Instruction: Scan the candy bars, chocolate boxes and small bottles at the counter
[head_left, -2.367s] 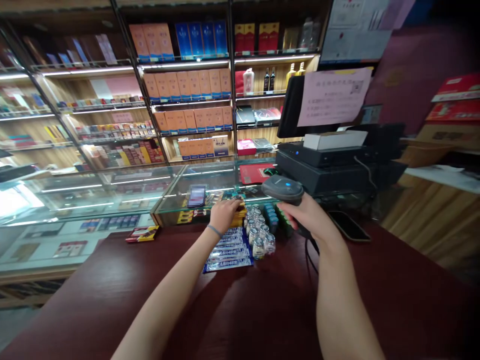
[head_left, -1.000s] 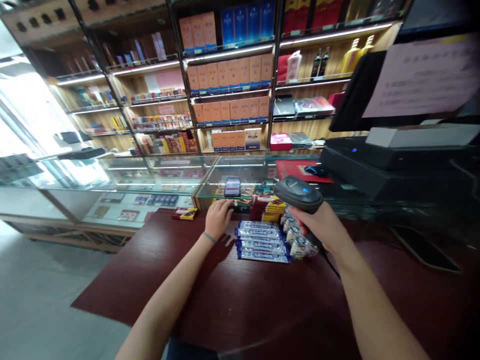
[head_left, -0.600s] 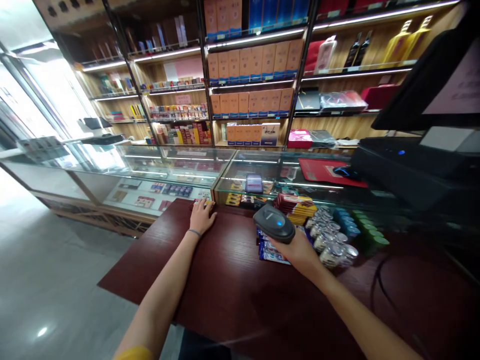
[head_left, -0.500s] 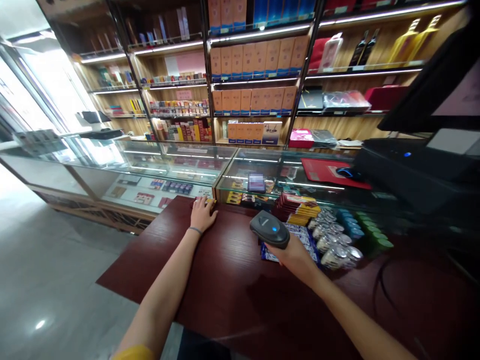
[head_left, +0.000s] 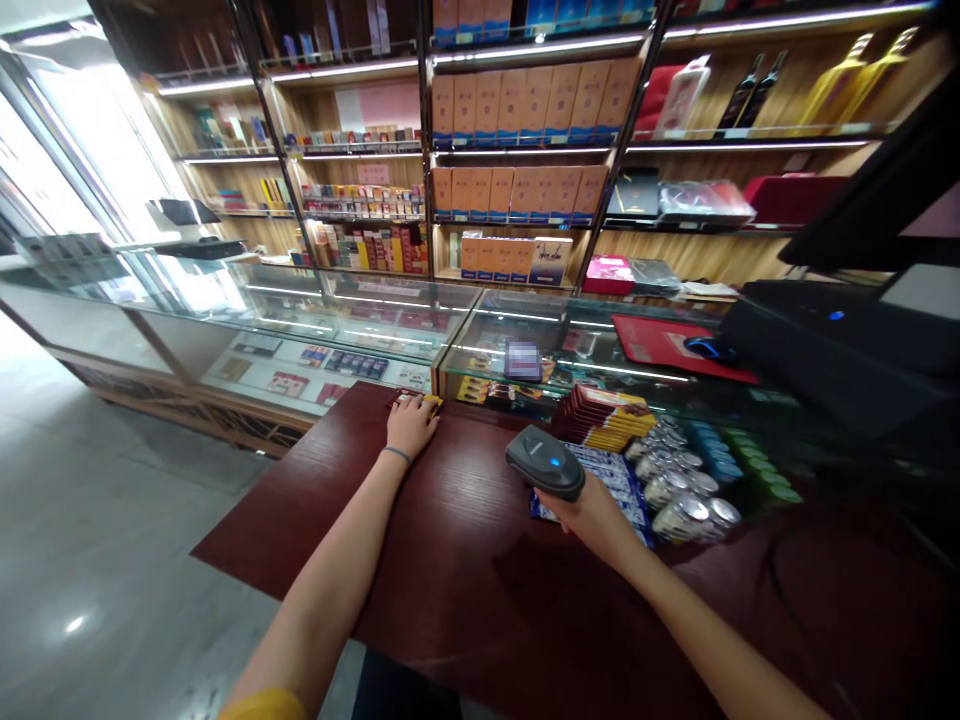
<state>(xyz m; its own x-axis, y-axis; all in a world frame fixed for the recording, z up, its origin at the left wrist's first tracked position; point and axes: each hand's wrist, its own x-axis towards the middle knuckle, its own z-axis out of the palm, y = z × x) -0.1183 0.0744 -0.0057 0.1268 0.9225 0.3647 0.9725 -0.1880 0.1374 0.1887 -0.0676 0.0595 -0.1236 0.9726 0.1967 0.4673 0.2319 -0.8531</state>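
My left hand [head_left: 412,422] rests at the far edge of the dark red wooden counter, its fingers over a small red-and-yellow packet [head_left: 432,402]. Most of that packet is hidden beneath the fingers. My right hand [head_left: 589,512] is wrapped round the handle of a black barcode scanner [head_left: 546,462] with a blue light on top. The scanner's head points left, above the counter. Beneath and beside the right hand lie blue-and-white packets [head_left: 611,475]. Just behind them stands a stack of maroon-and-yellow packs [head_left: 606,415].
To the right of the packets stand several clear jars with silver lids [head_left: 682,515], blue tubs [head_left: 712,455] and green tubs [head_left: 765,470]. A glass display case [head_left: 360,325] borders the counter's far side. A red mat [head_left: 652,340] bears a mouse [head_left: 709,348]. A dark monitor [head_left: 862,150] looms at right.
The view has shifted slightly, so the scene sits a little further right. Both hands keep about the same place, left on the packet, right round the scanner.
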